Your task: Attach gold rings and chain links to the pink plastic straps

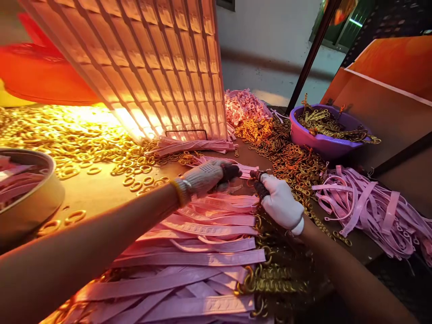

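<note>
My left hand (208,177), in a grey glove with dark fingertips, is closed on a pink strap (246,172). My right hand (282,201), in a white glove with dark fingertips, pinches that strap near its right end. The two hands are a short way apart, with part of the strap showing between them. Below them lies a layered stack of pink straps (209,259), several joined at the right ends to gold rings and chains (281,285). A few more straps (195,146) lie just behind my left hand.
Loose gold rings (94,171) cover the left of the table. A ribbed translucent panel (175,67) stands behind my hands. At right are a purple basin (324,143) of chains, a chain heap (297,166) and a strap pile (374,209). A round tin (50,193) stands left.
</note>
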Available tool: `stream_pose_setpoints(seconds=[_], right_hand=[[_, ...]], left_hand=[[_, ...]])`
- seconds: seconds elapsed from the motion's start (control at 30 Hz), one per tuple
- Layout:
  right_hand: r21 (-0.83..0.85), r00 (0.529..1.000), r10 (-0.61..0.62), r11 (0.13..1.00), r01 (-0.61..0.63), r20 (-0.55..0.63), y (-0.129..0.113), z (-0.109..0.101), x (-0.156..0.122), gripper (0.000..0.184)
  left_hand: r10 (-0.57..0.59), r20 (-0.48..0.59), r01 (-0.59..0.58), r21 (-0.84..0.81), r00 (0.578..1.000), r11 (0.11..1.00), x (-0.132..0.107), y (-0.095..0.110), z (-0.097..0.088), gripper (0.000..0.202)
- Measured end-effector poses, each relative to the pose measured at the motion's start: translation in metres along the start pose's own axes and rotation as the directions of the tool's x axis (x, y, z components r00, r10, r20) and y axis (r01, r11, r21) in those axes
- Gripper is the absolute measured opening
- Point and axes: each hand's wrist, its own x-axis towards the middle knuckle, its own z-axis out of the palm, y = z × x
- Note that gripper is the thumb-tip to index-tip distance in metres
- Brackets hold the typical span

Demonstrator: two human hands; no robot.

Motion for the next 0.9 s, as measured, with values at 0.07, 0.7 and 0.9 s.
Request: stream_pose_setpoints(seconds=[0.07, 0.7, 0.9], right_hand=[[-0.084, 0.998, -0.011, 0.996, 0.016, 0.059, -0.011, 0.003, 0.005, 0.022], [-0.220, 0.980, 0.007, 0.975, 0.038, 0.198, -0.031, 0.018, 0.003, 0.027], [-0.286, 0.945, 0.087, 0.958, 0.007, 0.315, -0.034, 0.008, 0.009, 0.032]], left_hand=[[-0.056, 0.019, 0.057, -0.102, 0.998, 0.993, -0.020, -0.008, 0.000, 0.038], [0.079, 0.067, -0.089, 0.163, 0.995, 0.983, -0.048, -0.033, 0.020, 0.027], [0.211, -0.005, -0.209, 0.128, 0.977, 0.970, -0.057, -0.040, 0.019, 0.035]])
